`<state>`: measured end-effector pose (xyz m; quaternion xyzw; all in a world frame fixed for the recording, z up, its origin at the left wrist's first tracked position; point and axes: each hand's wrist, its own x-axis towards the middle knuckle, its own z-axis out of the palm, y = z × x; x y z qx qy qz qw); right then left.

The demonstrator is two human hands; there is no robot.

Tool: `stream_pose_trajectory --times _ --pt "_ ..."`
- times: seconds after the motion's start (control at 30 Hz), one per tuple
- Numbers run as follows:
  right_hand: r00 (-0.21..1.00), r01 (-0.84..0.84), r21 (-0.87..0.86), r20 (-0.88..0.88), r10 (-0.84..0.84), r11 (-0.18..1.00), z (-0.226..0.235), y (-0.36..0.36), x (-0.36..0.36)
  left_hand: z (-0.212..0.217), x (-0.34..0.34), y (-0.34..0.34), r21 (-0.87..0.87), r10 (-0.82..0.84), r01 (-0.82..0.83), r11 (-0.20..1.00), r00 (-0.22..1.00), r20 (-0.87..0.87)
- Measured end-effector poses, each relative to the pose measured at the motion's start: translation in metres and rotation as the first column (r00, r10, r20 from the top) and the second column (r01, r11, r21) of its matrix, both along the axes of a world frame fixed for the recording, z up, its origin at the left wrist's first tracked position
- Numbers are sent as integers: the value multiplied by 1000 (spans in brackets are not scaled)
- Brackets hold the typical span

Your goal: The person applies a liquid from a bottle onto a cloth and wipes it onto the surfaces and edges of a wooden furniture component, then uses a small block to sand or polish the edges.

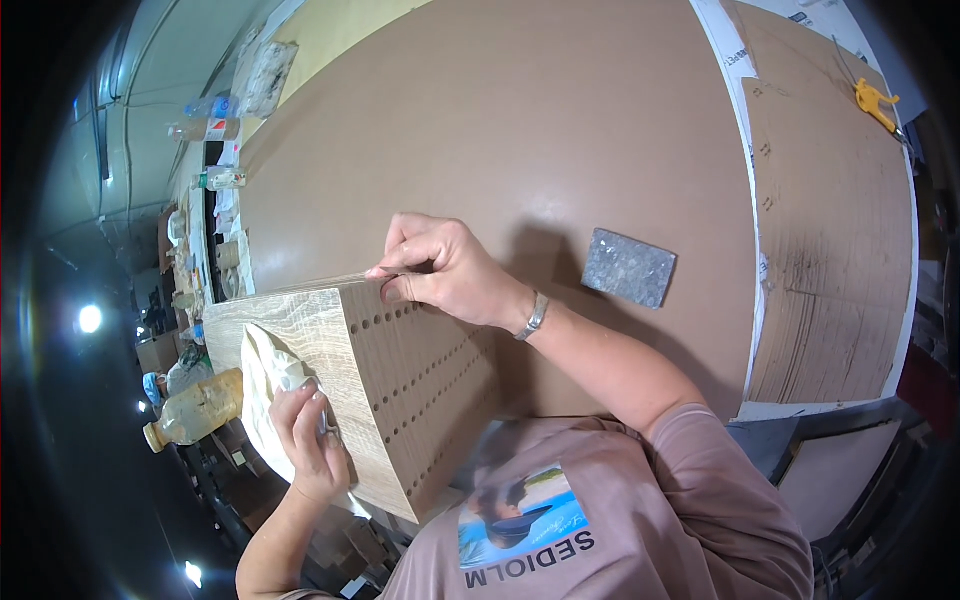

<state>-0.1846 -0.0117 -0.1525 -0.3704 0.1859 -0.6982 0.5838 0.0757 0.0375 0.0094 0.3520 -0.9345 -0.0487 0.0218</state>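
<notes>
A wood-grain box or stack of boards [290, 310] stands at the left, with rows of small round holes along its right side [430, 390]. My left hand [312, 440] is closed on a white cloth [262, 400], which lies against the top face. At the far corner my right hand [450, 270] pinches a thin brown piece [398, 271], perhaps sandpaper, between thumb and fingers. That piece touches the far edge of the wood; most of it is hidden by the fingers.
A grey speckled block [628, 267] lies on the brown table [520, 120], right of my right hand. Cardboard [830, 240] covers the right side, with a yellow air blow gun [877, 103] at its far corner. A bottle of yellowish liquid [195, 408] is at the left.
</notes>
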Motion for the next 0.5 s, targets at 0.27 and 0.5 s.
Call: stream_pose_trajectory --times 0.27,0.5 --pt "999 -49 45 -10 49 998 -5 1 -18 0 1 1 13 12 -11 1000 1000 -10" --pt "1000 7 -67 -19 -8 998 16 -3 -5 2 1 1 7 16 -16 1000 1000 2"
